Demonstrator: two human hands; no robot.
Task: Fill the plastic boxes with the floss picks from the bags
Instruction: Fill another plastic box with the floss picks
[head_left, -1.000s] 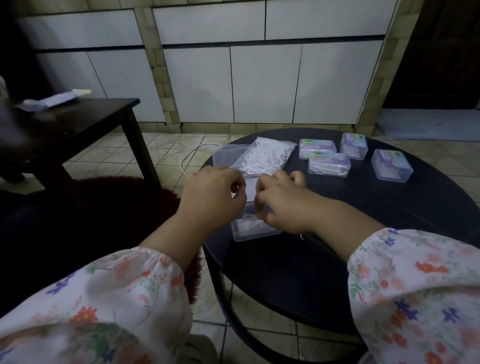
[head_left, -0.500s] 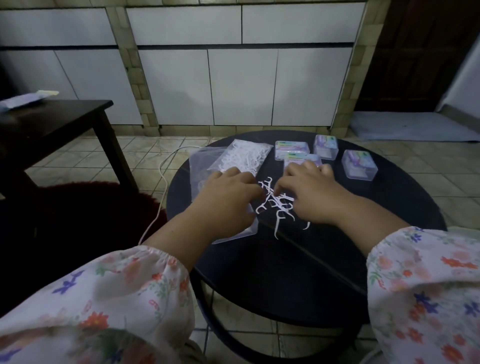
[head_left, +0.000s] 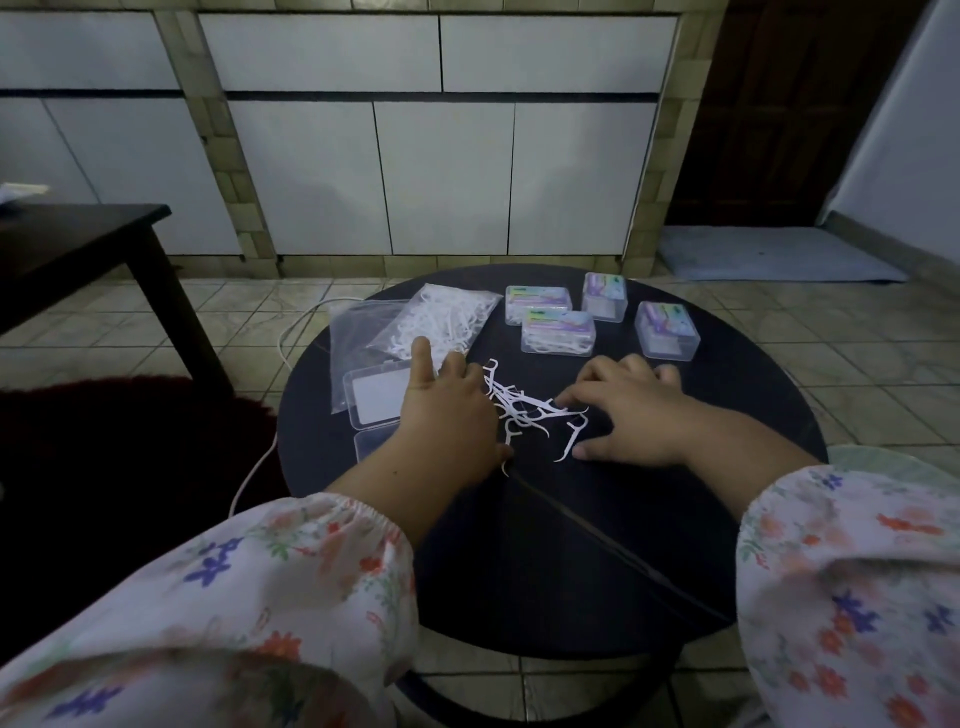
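head view: i look down on the round black table (head_left: 649, 519), whose near half lies bare. my left hand (head_left: 447, 415) and my right hand (head_left: 631, 415) rest flat, fingers spread, either side of a loose white heap of floss picks (head_left: 524, 408) at mid-table. the open clear box (head_left: 376, 402) sits at the left edge, the bag of picks (head_left: 441, 322) behind it, four lidded boxes (head_left: 558, 332) along the far edge.

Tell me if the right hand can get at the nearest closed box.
Probably yes. The right hand rests on the table just short of the box, with only bare tabletop between them; the loose picks lie off to its left.
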